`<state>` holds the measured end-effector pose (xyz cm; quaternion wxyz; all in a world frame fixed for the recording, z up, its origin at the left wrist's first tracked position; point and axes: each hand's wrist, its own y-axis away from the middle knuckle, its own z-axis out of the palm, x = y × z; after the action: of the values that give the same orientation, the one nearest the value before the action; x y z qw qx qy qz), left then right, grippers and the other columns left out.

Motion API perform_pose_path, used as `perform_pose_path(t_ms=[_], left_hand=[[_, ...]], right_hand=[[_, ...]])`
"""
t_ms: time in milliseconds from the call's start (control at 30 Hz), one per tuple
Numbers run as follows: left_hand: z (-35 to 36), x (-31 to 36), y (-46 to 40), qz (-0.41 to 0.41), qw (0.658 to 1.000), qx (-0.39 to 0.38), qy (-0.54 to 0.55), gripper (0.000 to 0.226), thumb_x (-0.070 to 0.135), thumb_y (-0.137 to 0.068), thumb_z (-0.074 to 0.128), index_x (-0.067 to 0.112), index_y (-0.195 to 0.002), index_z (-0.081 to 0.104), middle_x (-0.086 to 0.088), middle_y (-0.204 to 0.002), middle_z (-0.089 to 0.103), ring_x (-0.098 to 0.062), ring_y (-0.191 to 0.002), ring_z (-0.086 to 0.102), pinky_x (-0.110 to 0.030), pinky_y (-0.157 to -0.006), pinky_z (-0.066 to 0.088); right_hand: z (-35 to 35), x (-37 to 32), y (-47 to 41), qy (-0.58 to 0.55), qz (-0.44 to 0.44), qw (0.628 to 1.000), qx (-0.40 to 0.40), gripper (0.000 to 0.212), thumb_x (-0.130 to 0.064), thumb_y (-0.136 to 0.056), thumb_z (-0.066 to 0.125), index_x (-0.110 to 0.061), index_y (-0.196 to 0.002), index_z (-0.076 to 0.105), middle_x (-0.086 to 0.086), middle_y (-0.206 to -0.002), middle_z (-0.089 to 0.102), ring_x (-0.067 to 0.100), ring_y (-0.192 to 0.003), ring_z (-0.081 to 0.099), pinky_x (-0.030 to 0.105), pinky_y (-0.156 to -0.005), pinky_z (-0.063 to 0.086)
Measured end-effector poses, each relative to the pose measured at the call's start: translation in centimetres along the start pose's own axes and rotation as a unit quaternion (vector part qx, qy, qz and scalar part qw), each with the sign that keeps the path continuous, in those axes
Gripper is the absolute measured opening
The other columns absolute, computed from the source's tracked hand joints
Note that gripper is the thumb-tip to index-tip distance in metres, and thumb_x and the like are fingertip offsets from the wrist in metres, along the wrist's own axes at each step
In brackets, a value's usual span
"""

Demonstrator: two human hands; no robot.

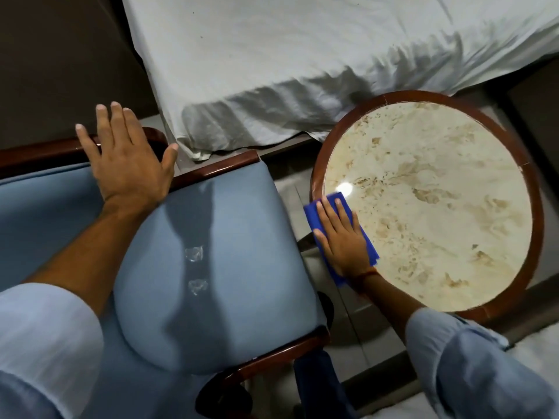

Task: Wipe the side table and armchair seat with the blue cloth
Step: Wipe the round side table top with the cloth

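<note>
Where it lies, blue cloth (313, 215) lengthwise near-to-far.

A: Light check?

B: Dim room, one source above and behind me. Hot specular spot on the counter (429, 201), just beside my right grip (340, 237). My head and body throw a long soft shadow across the armchair seat (217, 267). Bed sheet (287, 71) folds are deeply shaded.

A: Sharpness?

B: Centre is fairly crisp. My sleeves at the bottom corners are smeared. Wide-angle bending at the edges; top-left corner is near black.
</note>
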<state>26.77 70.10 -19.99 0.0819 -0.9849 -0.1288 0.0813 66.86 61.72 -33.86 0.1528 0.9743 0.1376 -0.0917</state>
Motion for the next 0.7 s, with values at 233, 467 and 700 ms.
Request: perform_pose_path(t_ms=[233, 467, 700], left_hand=[[0.3, 0.0, -0.2, 0.004, 1.0, 0.007, 0.012, 0.09, 0.063, -0.099, 0.034, -0.006, -0.155, 0.023, -0.026, -0.165, 0.023, -0.041, -0.156, 0.014, -0.067, -0.122, 0.007], [0.1, 0.3, 0.1, 0.0, 1.0, 0.003, 0.017, 0.088, 0.058, -0.1, 0.034, -0.005, -0.158, 0.016, -0.025, -0.168, 0.018, -0.04, -0.157, 0.013, -0.065, -0.123, 0.008], [-1.8, -4.4, 0.2, 0.106, 0.99, -0.05, 0.072, 0.073, 0.056, -0.103, 0.027, 0.015, -0.163, 0.021, -0.013, -0.17, 0.021, -0.033, -0.157, 0.018, -0.058, -0.123, 0.018]], right_hand=[[-3.7, -0.1, -12.8, 0.007, 0.01, 1.0, 0.019, 0.064, -0.05, -0.109, 0.024, -0.023, -0.165, 0.008, 0.0, -0.175, 0.005, 0.025, -0.162, 0.002, 0.056, -0.129, 0.013], [-1.5, 0.2, -8.0, 0.036, -0.019, 0.999, 0.031, 0.09, -0.073, -0.098, 0.03, -0.017, -0.165, 0.007, 0.006, -0.174, 0.006, 0.029, -0.162, 0.001, 0.056, -0.13, 0.007], [-0.7, -0.7, -3.3, -0.192, 0.042, 0.979, 0.054, 0.056, -0.031, -0.11, 0.032, -0.018, -0.163, 0.02, 0.002, -0.174, 0.012, 0.023, -0.161, 0.003, 0.056, -0.13, 0.006]])
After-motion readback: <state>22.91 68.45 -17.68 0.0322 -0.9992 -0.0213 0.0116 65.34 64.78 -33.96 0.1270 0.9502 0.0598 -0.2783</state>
